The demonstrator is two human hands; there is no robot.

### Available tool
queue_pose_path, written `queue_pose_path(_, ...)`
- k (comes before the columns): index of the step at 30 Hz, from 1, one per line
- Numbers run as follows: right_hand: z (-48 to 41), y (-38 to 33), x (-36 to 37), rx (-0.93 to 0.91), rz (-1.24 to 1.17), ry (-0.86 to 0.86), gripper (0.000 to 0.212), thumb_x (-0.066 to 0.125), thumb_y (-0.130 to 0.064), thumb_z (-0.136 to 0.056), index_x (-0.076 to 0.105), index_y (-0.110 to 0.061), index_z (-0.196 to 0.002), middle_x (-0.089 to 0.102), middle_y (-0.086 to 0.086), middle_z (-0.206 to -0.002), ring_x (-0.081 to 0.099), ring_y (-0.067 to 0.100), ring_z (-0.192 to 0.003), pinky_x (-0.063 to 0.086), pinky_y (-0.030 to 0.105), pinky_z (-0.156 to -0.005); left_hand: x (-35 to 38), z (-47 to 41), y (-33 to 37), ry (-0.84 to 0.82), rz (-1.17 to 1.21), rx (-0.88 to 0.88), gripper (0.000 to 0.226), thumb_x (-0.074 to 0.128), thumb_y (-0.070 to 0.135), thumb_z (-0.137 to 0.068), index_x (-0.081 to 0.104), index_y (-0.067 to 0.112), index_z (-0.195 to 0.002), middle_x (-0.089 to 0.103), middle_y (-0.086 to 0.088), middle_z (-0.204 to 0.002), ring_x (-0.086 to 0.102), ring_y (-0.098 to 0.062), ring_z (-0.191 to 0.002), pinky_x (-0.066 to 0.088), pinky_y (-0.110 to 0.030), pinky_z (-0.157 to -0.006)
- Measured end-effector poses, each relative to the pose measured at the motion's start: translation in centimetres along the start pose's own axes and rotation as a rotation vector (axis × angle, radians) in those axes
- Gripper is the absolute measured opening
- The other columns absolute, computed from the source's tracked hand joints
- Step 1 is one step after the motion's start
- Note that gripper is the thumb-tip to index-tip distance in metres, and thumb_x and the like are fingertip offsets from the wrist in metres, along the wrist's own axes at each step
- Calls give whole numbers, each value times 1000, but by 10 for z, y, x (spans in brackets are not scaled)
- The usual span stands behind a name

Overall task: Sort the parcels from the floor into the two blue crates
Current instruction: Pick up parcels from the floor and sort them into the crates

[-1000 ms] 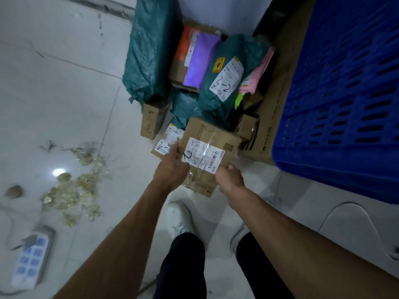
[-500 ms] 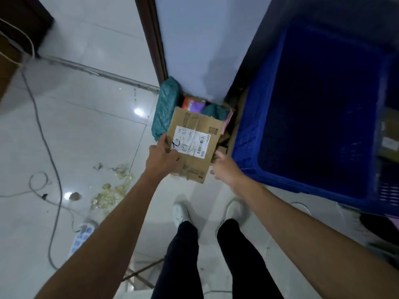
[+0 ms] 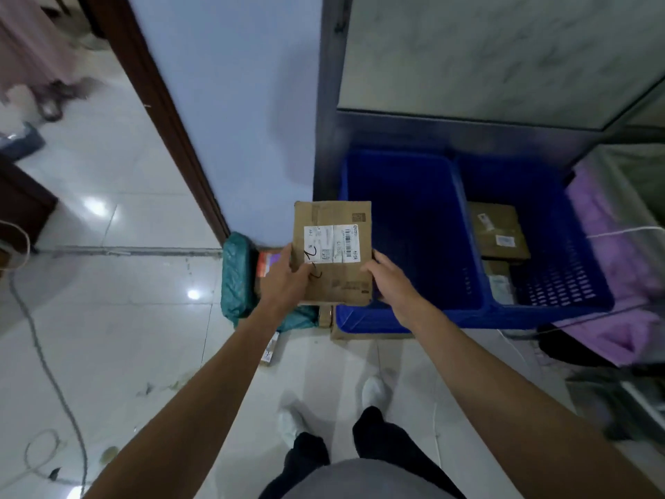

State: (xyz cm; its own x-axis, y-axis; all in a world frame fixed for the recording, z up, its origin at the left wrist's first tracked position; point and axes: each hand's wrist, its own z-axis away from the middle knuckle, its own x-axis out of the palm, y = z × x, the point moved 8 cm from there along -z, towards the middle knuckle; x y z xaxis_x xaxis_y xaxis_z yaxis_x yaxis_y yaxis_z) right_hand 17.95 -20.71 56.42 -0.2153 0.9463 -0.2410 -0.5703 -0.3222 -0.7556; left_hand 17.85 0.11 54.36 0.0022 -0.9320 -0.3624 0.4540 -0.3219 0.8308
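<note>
I hold a flat cardboard parcel (image 3: 333, 252) with a white label and a handwritten "2" up in front of me. My left hand (image 3: 284, 280) grips its lower left edge, thumb on the face. My right hand (image 3: 390, 279) grips its lower right edge. The parcel hangs over the near left corner of the left blue crate (image 3: 414, 225), whose visible inside holds nothing. The right blue crate (image 3: 554, 253) holds a brown box (image 3: 498, 232) and smaller packets. Below the parcel, a teal bag parcel (image 3: 235, 275) and other parcels lie on the floor.
A blue-white wall (image 3: 234, 120) with a brown door frame (image 3: 158, 102) rises behind the floor pile. A cable (image 3: 43, 361) runs across the tiles at left. Purple cloth (image 3: 619, 268) lies right of the crates. My feet (image 3: 334, 408) stand on the tiles below.
I have stood up and lifted the cardboard parcel from the floor pile. It has moved right, to the edge of the left crate, and both hands still grip it.
</note>
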Motion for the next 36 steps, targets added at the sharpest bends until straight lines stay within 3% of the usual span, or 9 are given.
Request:
queue_pose_path(3, 10, 9, -38, 16, -103, 72, 49, 53, -40, -95, 46, -50, -143, 64, -12, -128, 57, 10, -115, 44, 46, -107, 31, 1, 28, -83, 58, 45, 51, 55, 35, -93, 46, 37, -143, 60, 5, -133, 57, -21, -119, 48, -48, -105)
queue_pose_path(7, 21, 9, -89, -20, -163, 136, 40, 51, -47, -96, 50, -52, -136, 63, -12, -125, 57, 11, -114, 45, 41, -102, 72, 13, 57, -145, 143, 39, 48, 53, 35, -101, 41, 39, -147, 57, 5, -136, 54, -20, -122, 48, -49, -104)
queue_pose_path(9, 25, 12, -110, -29, -158, 127, 35, 51, -49, -96, 54, -50, -130, 64, -15, -121, 58, 9, -112, 45, 37, -98, 89, 19, 72, -141, 182, 50, 46, 54, 31, -101, 44, 35, -146, 58, 1, -132, 56, -20, -118, 51, -42, -97)
queue_pose_path(12, 25, 23, -141, -34, -171, 112, 54, 54, -66, -85, 55, -47, -136, 65, -16, -126, 58, 11, -119, 42, 41, -108, 113, 22, 89, -122, 216, 41, 47, 57, 29, -100, 46, 26, -146, 59, -4, -126, 60, -19, -106, 52, -28, -78)
queue_pose_path(16, 26, 33, -182, -87, -203, 90, 51, 48, -63, -96, 52, -41, -141, 60, -25, -117, 55, 2, -112, 41, 25, -85, 155, 24, 102, -78, 246, -40, 40, 59, 29, -98, 57, 14, -135, 66, -4, -120, 64, -15, -96, 53, -24, -68)
queue_pose_path(20, 19, 54, -235, -96, -177, 111, 63, 47, -64, -97, 39, -35, -152, 46, -20, -134, 42, 5, -118, 32, 31, -99, 215, 35, 114, -97, 260, -101, 27, 58, 33, -99, 64, 14, -118, 70, -4, -110, 67, -19, -97, 55, -30, -72)
queue_pose_path(24, 7, 83, -291, -65, -209, 107, 53, 56, -49, -97, 46, -36, -147, 55, -9, -142, 52, 14, -126, 40, 41, -112, 272, 41, 124, -116, 270, -142, 39, 56, 45, -96, 56, 27, -131, 64, 0, -119, 63, -20, -105, 58, -41, -84)
queue_pose_path(29, -7, 111, -340, -17, -260, 83, 53, 59, -39, -98, 45, -32, -148, 53, -7, -143, 52, 18, -129, 40, 41, -112, 332, 48, 132, -189, 319, -210, 43, 53, 61, -87, 54, 50, -129, 65, 5, -122, 63, -22, -110, 59, -47, -87)
queue_pose_path(36, -28, 123, -373, 45, -317, 65, 50, 58, -40, -99, 45, -33, -147, 56, -3, -139, 53, 19, -128, 43, 39, -109, 363, 29, 139, -139, 338, -244, 64, 62, 70, -67, 59, 45, -126, 72, 3, -118, 69, -23, -107, 60, -49, -86)
